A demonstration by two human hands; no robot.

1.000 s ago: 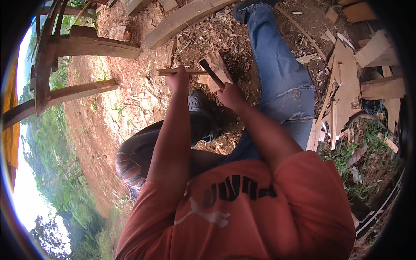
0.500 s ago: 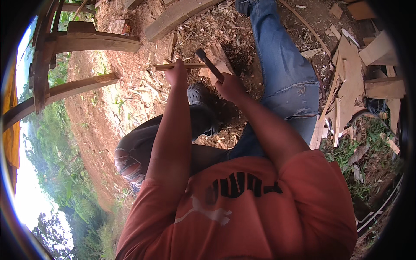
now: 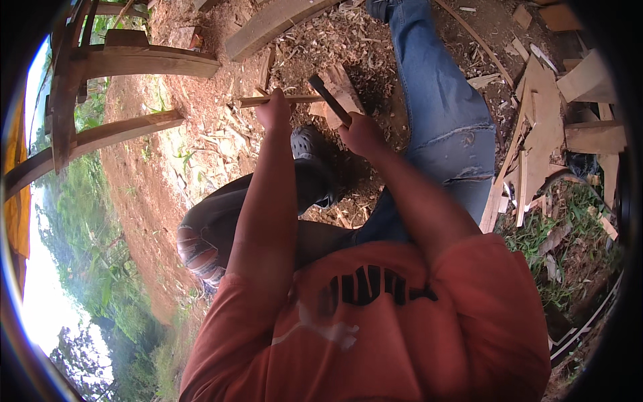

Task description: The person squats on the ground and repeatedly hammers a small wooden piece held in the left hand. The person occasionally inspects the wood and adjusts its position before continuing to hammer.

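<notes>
My left hand (image 3: pixel 273 110) is closed around a thin wooden stick (image 3: pixel 305 99), which lies crosswise with its right end at a wooden block (image 3: pixel 345 90) on the ground. In my right hand (image 3: pixel 365 136) is a dark, long hand tool (image 3: pixel 328 97), slanting up and left. Its far end lies just above the stick, close to the block. Blur and the angle hide whether that end is a blade or a hammer-like head. My fingers cover the tool's lower part.
Wood chips and shavings (image 3: pixel 301 60) cover the soil around the block. Curved timber beams (image 3: pixel 151 63) stand at the left, and another beam (image 3: pixel 274 30) lies at the top. Offcuts and boards (image 3: pixel 539 127) are piled at the right. My legs in jeans (image 3: pixel 435 100) frame the work spot.
My right hand has shifted slightly right and down, and the tool has turned, showing a longer flat side. The left hand and the stick have hardly moved.
</notes>
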